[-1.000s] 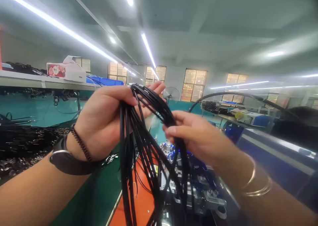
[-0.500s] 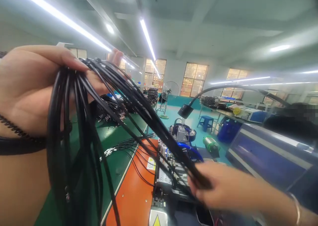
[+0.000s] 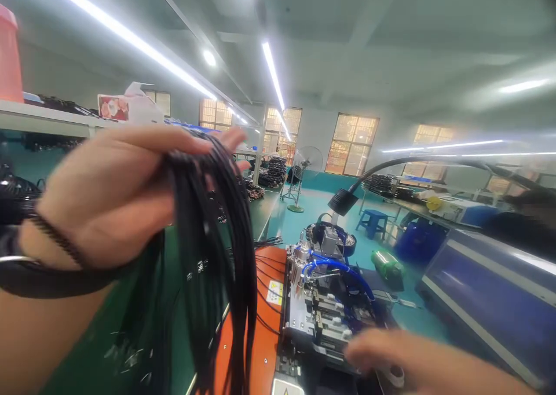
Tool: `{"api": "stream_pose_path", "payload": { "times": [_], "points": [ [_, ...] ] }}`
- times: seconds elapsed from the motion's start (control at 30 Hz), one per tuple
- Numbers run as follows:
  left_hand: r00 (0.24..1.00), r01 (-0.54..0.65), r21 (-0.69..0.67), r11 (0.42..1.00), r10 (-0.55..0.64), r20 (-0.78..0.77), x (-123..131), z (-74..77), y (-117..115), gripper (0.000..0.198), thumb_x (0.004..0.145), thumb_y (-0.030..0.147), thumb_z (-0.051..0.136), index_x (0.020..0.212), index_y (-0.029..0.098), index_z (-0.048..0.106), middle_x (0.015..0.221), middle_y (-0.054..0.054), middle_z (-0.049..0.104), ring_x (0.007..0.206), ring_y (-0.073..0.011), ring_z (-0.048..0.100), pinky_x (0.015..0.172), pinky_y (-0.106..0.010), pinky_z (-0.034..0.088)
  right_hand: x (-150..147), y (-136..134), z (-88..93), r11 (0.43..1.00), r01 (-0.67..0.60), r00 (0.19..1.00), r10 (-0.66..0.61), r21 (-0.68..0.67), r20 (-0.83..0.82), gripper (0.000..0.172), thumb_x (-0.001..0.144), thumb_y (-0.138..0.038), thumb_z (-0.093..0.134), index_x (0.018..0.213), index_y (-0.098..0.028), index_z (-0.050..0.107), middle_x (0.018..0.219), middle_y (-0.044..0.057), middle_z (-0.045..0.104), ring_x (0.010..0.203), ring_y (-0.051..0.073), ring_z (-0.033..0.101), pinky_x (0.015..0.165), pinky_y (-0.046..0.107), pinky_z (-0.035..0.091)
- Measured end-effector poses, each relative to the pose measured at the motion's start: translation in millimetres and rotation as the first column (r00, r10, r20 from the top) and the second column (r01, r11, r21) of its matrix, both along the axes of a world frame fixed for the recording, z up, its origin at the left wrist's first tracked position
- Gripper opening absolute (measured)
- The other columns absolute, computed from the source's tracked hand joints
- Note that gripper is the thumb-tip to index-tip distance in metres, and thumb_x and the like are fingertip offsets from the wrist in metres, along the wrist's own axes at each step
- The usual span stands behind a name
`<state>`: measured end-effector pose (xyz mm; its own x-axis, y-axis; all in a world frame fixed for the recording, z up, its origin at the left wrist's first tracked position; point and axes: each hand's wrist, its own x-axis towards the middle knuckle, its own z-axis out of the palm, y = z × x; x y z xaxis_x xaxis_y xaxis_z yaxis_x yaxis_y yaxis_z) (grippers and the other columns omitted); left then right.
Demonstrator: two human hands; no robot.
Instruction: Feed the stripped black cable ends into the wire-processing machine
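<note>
A thick bundle of black cables (image 3: pixel 241 227) hangs over my left hand (image 3: pixel 117 192), gripped between the thumb and fingers and dangling in front of the green table (image 3: pixel 174 325) and the orange plate. At the lower right, my right hand (image 3: pixel 382 351) is blurred and apart from the bundle, over the near side of the metal machine (image 3: pixel 321 308). Its fingers are smeared, so their pose is unclear. More thin black cables lie across the orange plate (image 3: pixel 264 267), beyond the hanging bundle.
A lamp head (image 3: pixel 343 201) on a bent black neck stands above the machine. To the right is a large cabinet with a blue panel (image 3: pixel 486 291). A shelf (image 3: pixel 43 117) holds a pink container (image 3: pixel 8 59) at left. A blue stool (image 3: pixel 372 224) and fan (image 3: pixel 299 169) stand further back.
My right hand has let go of the cables and moved slightly down and right. The bundle now hangs down from my left hand, which appears further right in the view.
</note>
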<state>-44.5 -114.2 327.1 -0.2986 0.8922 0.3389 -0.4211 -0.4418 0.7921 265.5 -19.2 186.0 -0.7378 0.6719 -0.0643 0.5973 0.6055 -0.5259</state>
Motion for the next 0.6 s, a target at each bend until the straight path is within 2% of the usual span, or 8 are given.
{"api": "stream_pose_path", "payload": {
  "times": [0.03, 0.07, 0.13, 0.2, 0.27, 0.37, 0.53, 0.6],
  "points": [
    [0.996, 0.039, -0.011, 0.999, -0.040, -0.083, 8.5, -5.1, 2.1, 0.043, 0.076, -0.001, 0.050, 0.119, 0.004, 0.053, 0.119, -0.014, 0.059, 0.111, -0.0272, 0.056, 0.102, -0.044, 0.040, -12.0, -2.7, 13.9, 0.998, -0.025, 0.996, 0.020, -0.061, -0.087, 0.044, 0.073, -0.031, 0.069, 0.116, -0.030, 0.063, 0.115, 0.007, 0.063, 0.104, 0.026, 0.058, 0.092, 0.036, 0.046],
    [0.982, 0.096, -0.030, 0.995, -0.099, -0.158, 16.3, -10.7, 4.0, 0.046, 0.074, -0.001, 0.053, 0.119, 0.007, 0.055, 0.121, -0.013, 0.059, 0.114, -0.0270, 0.054, 0.105, -0.043, 0.038, -25.8, -6.0, 26.9, 0.992, -0.067, 0.974, 0.041, -0.110, -0.224, 0.051, 0.077, -0.037, 0.067, 0.126, -0.029, 0.055, 0.124, 0.007, 0.058, 0.113, 0.027, 0.053, 0.099, 0.040, 0.041],
    [0.954, 0.209, -0.068, 0.976, -0.218, -0.207, 28.6, -21.7, 6.3, 0.047, 0.073, 0.001, 0.055, 0.118, 0.014, 0.058, 0.124, -0.008, 0.059, 0.120, -0.0266, 0.050, 0.107, -0.043, 0.036, -56.3, -14.0, 48.1, 0.971, -0.153, 0.869, 0.044, -0.182, -0.494, 0.053, 0.083, -0.045, 0.060, 0.132, -0.027, 0.048, 0.126, 0.008, 0.055, 0.114, 0.024, 0.052, 0.100, 0.040, 0.040],
    [0.943, 0.255, -0.074, 0.964, -0.265, -0.200, 35.4, -29.7, 6.3, 0.047, 0.073, 0.003, 0.054, 0.118, 0.018, 0.059, 0.126, -0.006, 0.058, 0.123, -0.0248, 0.047, 0.106, -0.037, 0.038, -85.3, -21.2, 61.2, 0.946, -0.192, 0.786, -0.012, -0.261, -0.619, 0.044, 0.087, -0.044, 0.056, 0.126, -0.023, 0.053, 0.121, 0.007, 0.058, 0.112, 0.022, 0.054, 0.099, 0.037, 0.041],
    [0.949, 0.255, -0.068, 0.965, -0.263, -0.172, 37.3, -33.7, 4.9, 0.045, 0.073, 0.005, 0.053, 0.116, 0.018, 0.060, 0.127, -0.004, 0.058, 0.124, -0.0223, 0.047, 0.102, -0.030, 0.043, -106.7, -25.5, 67.3, 0.913, -0.275, 0.760, 0.015, -0.302, -0.649, 0.031, 0.087, -0.038, 0.058, 0.110, -0.018, 0.062, 0.111, 0.006, 0.063, 0.107, 0.021, 0.056, 0.096, 0.036, 0.044],
    [0.950, 0.272, -0.084, 0.959, -0.282, -0.132, 34.1, -36.1, 2.9, 0.043, 0.074, 0.006, 0.052, 0.114, 0.018, 0.061, 0.128, -0.003, 0.057, 0.124, -0.0197, 0.048, 0.093, -0.025, 0.050, -118.7, -26.1, 68.4, 0.855, -0.401, 0.717, 0.069, -0.330, -0.693, 0.024, 0.082, -0.034, 0.066, 0.096, -0.014, 0.065, 0.092, 0.004, 0.066, 0.093, 0.019, 0.061, 0.087, 0.033, 0.048],
    [0.910, 0.381, -0.066, 0.922, -0.387, -0.149, 27.6, -45.2, 5.5, 0.040, 0.081, 0.010, 0.051, 0.118, 0.023, 0.060, 0.131, -0.001, 0.054, 0.124, -0.0205, 0.047, 0.093, -0.026, 0.051, -105.8, -20.0, 66.2, 0.899, -0.312, 0.742, 0.028, -0.307, -0.670, 0.026, 0.076, -0.036, 0.072, 0.089, -0.014, 0.067, 0.084, 0.003, 0.065, 0.079, 0.016, 0.061, 0.071, 0.026, 0.049],
    [0.864, 0.465, -0.062, 0.883, -0.468, -0.184, 26.6, -49.9, 8.3, 0.042, 0.082, 0.009, 0.049, 0.119, 0.025, 0.059, 0.132, -0.001, 0.053, 0.123, -0.0211, 0.048, 0.094, -0.027, 0.051, -100.1, -19.2, 66.5, 0.905, -0.315, 0.728, 0.036, -0.287, -0.685, 0.029, 0.078, -0.040, 0.069, 0.084, -0.012, 0.068, 0.080, 0.005, 0.064, 0.075, 0.016, 0.060, 0.067, 0.026, 0.048]
  ]
}}
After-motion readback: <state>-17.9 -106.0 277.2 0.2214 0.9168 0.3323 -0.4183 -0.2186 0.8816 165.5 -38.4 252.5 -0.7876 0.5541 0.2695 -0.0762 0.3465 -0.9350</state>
